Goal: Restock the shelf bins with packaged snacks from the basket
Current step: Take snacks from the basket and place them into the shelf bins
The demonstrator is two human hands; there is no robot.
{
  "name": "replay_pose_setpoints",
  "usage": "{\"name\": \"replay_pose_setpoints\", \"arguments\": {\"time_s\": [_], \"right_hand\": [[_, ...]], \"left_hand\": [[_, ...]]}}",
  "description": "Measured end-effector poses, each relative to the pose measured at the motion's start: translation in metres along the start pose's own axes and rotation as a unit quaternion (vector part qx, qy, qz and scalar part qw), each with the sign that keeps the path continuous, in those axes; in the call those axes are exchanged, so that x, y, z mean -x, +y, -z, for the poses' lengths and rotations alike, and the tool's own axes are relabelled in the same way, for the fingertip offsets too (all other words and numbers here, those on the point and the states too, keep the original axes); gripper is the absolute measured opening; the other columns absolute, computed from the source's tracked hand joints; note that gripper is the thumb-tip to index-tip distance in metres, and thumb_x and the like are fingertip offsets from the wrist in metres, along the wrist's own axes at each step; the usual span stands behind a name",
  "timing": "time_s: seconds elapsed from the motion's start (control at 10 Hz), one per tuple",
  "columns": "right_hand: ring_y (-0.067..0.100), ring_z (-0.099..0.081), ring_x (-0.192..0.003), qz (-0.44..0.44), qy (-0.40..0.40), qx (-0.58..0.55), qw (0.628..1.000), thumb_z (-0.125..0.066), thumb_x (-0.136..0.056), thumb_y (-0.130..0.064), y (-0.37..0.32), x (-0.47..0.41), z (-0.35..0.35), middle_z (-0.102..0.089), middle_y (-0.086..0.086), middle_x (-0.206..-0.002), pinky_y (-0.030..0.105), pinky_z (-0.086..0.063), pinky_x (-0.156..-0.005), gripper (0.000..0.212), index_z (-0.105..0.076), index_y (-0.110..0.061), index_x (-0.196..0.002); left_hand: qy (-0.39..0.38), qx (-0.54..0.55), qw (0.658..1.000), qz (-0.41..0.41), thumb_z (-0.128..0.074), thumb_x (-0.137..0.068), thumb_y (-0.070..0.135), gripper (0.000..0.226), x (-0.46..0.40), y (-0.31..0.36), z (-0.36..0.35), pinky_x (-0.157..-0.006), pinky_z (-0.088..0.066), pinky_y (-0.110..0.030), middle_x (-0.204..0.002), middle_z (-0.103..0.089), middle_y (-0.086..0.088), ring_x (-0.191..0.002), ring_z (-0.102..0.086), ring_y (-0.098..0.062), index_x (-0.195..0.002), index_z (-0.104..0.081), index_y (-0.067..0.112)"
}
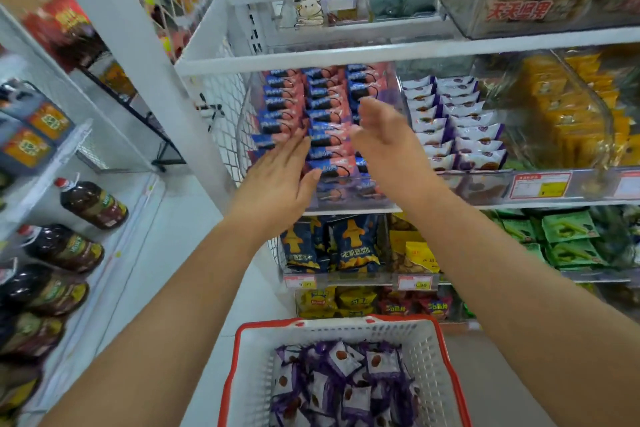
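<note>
Blue-and-pink packs [322, 114] fill the clear bin [349, 198] in three rows; left hand [277, 180] lies flat on the left row, right hand [384, 142] hovers with fingers straight, both holding nothing. Purple-and-white packs [346, 381] sit in the red-rimmed basket [446, 357] below. Shelf tags [415, 282] read "9.90"; the aisle floor [180, 253] to the left gives room.

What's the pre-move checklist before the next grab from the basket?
1. Left hand free: ok, fingers straight, flat on the pink-and-blue packs.
2. Right hand free: ok, open, holds nothing.
3. Stock left in basket: ok, purple-and-white packs inside.
4. Matching bin found: ok, purple-and-white rows sit right of the pink-and-blue bin.
5. Room in that bin: cannot tell, rows look full.
6. Path down to basket: ok, nothing between.
</note>
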State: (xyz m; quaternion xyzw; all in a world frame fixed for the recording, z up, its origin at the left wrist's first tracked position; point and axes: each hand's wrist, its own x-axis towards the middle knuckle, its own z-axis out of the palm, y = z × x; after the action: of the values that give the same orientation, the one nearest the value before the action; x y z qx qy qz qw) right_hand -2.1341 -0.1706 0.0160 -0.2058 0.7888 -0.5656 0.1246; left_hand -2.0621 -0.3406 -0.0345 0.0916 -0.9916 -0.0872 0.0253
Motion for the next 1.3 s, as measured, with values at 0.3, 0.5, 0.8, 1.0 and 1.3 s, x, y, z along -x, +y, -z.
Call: {"name": "replay_pose_setpoints", "arguments": {"time_s": [0.3,0.5,0.8,1.0,1.3], "right_hand": [[0.036,-0.062,-0.114,-0.196,-0.089,0.020,0.976,-0.049,-0.099,-0.019,0.014,-0.060,-0.044,-0.060,0.025,-0.127,0.026,-0.047,-0.061,0.036,-0.055,0.003,-0.127],[0.029,-0.047,-0.130,-0.133,-0.032,0.172,0.976,-0.039,-0.104,-0.027,0.009,-0.032,-0.023,-0.048,0.012,-0.144,0.034,-0.042,-0.100,0.047,-0.034,-0.007,-0.146],[0.003,-0.060,-0.084,0.077,-0.014,0.057,0.995,-0.052,-0.098,-0.009,0.106,0.100,-0.003,-0.064,-0.009,-0.094,0.017,-0.049,-0.074,0.021,-0.058,-0.028,-0.102],[0.014,-0.057,-0.078,-0.101,-0.259,0.244,0.929,-0.046,-0.100,-0.020,0.236,0.164,0.009,-0.064,0.002,-0.097,0.018,-0.038,-0.060,0.015,-0.058,-0.022,-0.110],[0.023,-0.057,-0.112,-0.086,-0.443,0.388,0.804,-0.047,-0.097,-0.022,0.320,0.226,0.012,-0.058,0.005,-0.127,0.029,-0.045,-0.087,0.032,-0.052,-0.018,-0.129]], "left_hand": [[0.002,0.004,0.999,0.033,-0.025,-0.101,0.054,0.069,-0.011,-0.016,0.004,-0.122,-0.010,-0.039,-0.165,-0.010,-0.002,-0.151,-0.009,-0.021,-0.157,-0.011,0.016],[0.056,0.007,0.998,0.012,-0.028,-0.101,0.053,0.066,0.001,-0.011,0.000,-0.122,-0.009,-0.040,-0.164,-0.013,-0.003,-0.151,-0.009,-0.022,-0.156,-0.018,0.017],[0.245,0.157,0.956,-0.031,-0.051,-0.097,0.021,0.034,0.102,0.052,-0.091,-0.113,-0.030,-0.034,-0.142,-0.049,-0.003,-0.137,-0.040,-0.022,-0.128,-0.057,0.013],[0.022,0.215,0.953,0.211,-0.054,-0.097,0.021,0.035,0.199,0.093,-0.202,-0.102,-0.043,-0.039,-0.137,-0.052,-0.003,-0.123,-0.050,-0.024,-0.132,-0.056,0.017],[-0.215,0.179,0.910,0.306,-0.047,-0.099,0.034,0.034,0.301,0.149,-0.283,-0.096,-0.043,-0.032,-0.127,-0.060,0.001,-0.117,-0.054,-0.021,-0.130,-0.057,0.025]]}}
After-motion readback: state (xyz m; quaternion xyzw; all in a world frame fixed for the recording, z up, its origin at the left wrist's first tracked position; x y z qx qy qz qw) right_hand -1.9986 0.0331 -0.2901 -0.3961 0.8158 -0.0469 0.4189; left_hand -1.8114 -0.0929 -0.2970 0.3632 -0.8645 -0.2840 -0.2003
